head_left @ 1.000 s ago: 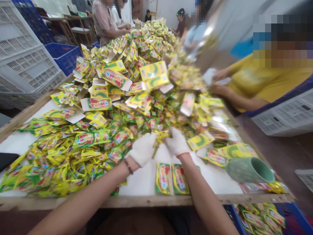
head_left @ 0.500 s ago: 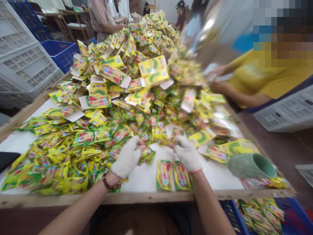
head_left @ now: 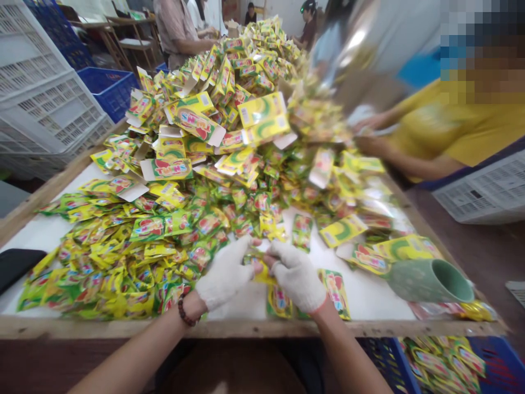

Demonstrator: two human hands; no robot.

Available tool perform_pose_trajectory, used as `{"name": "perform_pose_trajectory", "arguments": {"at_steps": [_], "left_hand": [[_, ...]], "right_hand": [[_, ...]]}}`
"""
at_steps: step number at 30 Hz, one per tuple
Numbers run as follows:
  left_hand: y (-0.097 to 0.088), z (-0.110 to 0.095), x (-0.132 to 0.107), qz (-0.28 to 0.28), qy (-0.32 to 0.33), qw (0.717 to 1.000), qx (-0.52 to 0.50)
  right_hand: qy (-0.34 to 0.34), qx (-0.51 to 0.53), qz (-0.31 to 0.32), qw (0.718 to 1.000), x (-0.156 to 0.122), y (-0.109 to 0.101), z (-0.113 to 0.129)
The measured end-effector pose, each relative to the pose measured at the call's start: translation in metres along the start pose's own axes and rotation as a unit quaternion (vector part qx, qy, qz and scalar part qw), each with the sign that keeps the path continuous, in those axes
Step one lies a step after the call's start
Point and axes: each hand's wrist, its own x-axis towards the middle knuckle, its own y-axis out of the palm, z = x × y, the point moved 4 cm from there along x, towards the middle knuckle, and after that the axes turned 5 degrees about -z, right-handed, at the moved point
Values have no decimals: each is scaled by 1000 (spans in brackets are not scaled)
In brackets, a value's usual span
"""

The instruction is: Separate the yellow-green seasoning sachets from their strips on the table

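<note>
Both my hands wear white knit gloves with bare fingertips and meet near the front edge of the white table [head_left: 369,298]. My left hand [head_left: 225,273] and my right hand [head_left: 296,276] pinch a small yellow-green sachet [head_left: 259,269] between them. Under my right hand lie flat sachets [head_left: 337,292] in a short row. A large heap of yellow-green sachets [head_left: 135,257] and flattened yellow cartons [head_left: 262,112] covers the table beyond my hands.
A green mug [head_left: 426,280] lies on its side at the right. A person in a yellow shirt [head_left: 459,128] works at the right edge, others at the far end. White crates [head_left: 45,109] and a blue crate [head_left: 109,87] stand left; a blue bin of sachets [head_left: 443,364] sits below right.
My hands pulled back from the heap toward the front edge, came together over the row of flat sachets, and now pinch one sachet between them.
</note>
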Motion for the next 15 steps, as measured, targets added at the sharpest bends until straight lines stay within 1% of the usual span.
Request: {"name": "perform_pose_trajectory", "arguments": {"at_steps": [2,4,5,7,8,10,11,13,15], "left_hand": [[0,2,0,-7,3,1000,-8],[0,5,2,-5,-9,999,-41],[0,6,4,-6,-13,998,-55],[-1,4,9,-13,-7,998,-54],[-1,2,12,-15,0,999,-42],[-2,-5,20,-19,23,1000,-3],[-3,-10,25,-27,42,999,22],[-9,-21,36,-63,91,990,93],[-19,-32,50,-116,150,965,182]], "right_hand": [[24,20,-27,999,-1,0,-2],[56,71,-36,995,-1,1,-6],[67,106,-28,992,-1,1,-9],[80,179,19,980,-1,5,-12],[87,213,45,972,0,7,-14],[111,267,64,955,3,8,-18],[120,286,57,949,5,7,-21],[128,310,25,942,10,3,-27],[141,331,6,933,13,0,-33]]}}
